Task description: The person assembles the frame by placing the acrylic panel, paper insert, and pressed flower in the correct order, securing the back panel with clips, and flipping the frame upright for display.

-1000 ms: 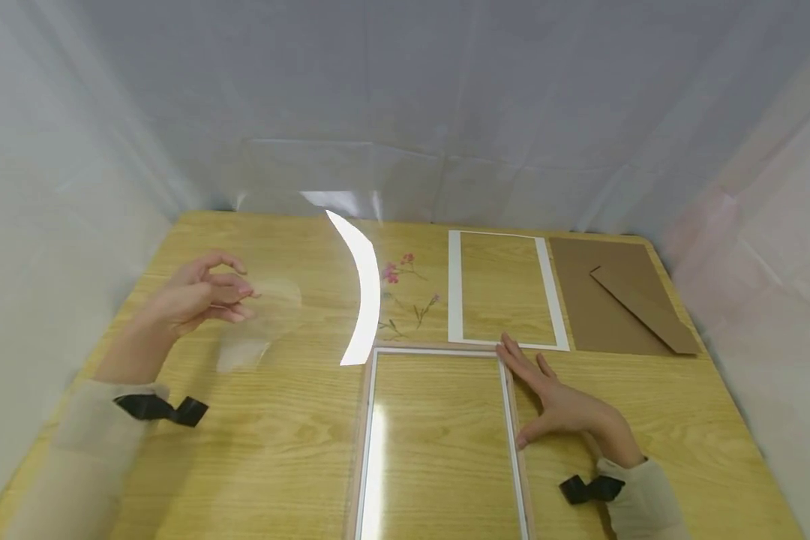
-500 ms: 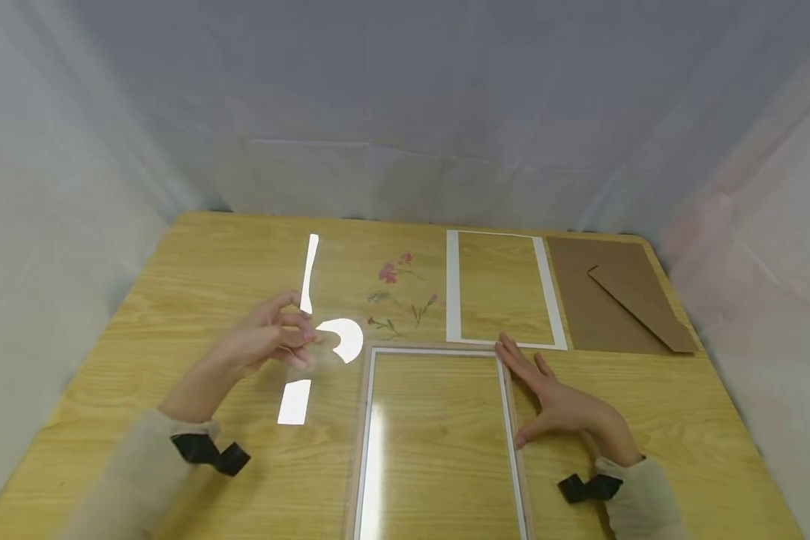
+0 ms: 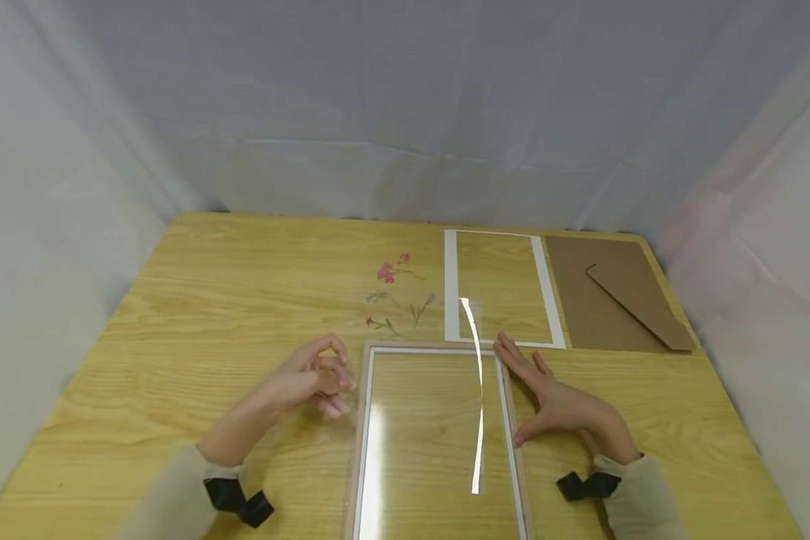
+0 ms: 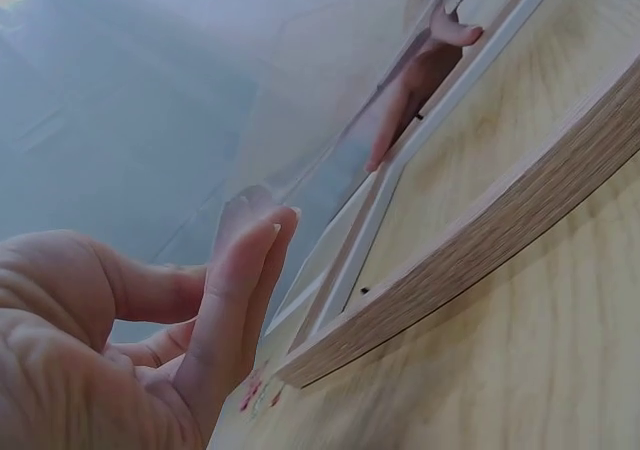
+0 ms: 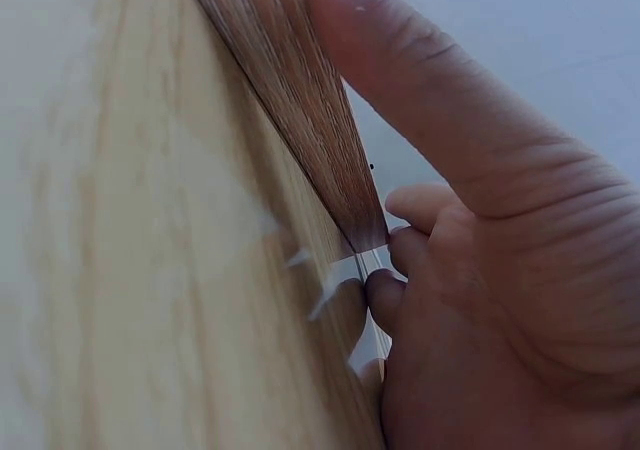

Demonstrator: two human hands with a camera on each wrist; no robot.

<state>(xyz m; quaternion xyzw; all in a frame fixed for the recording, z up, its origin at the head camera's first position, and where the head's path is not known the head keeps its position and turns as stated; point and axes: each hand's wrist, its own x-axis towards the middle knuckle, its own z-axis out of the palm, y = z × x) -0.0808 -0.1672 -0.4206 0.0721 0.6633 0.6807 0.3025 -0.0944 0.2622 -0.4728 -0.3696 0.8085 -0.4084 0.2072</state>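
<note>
My left hand point(image 3: 310, 382) pinches the edge of a clear, bendy plastic sheet point(image 4: 245, 210) between thumb and fingers. In the head view the sheet is nearly invisible; a thin curved glare marks it above the frame. A light wooden picture frame point(image 3: 359, 450) with a white inner edge lies in front of me, its near end out of view. My right hand point(image 3: 556, 405) rests against the frame's right side, thumb and fingertips touching the wood point(image 5: 290, 80). Fingers there are spread and fairly straight.
Several pressed flowers point(image 3: 386, 272) lie beyond the frame. Right of them is a white rectangular mat point(image 3: 451, 285) with an open middle. Farther right lies a brown backing board point(image 3: 570, 307) with a stand flap point(image 3: 641, 315). Pale sheeting point(image 3: 405, 112) hangs around the table.
My left hand has moved right and nearer to me, bringing the clear plastic sheet from the table's left part to over the frame. The right hand has stayed at the frame.
</note>
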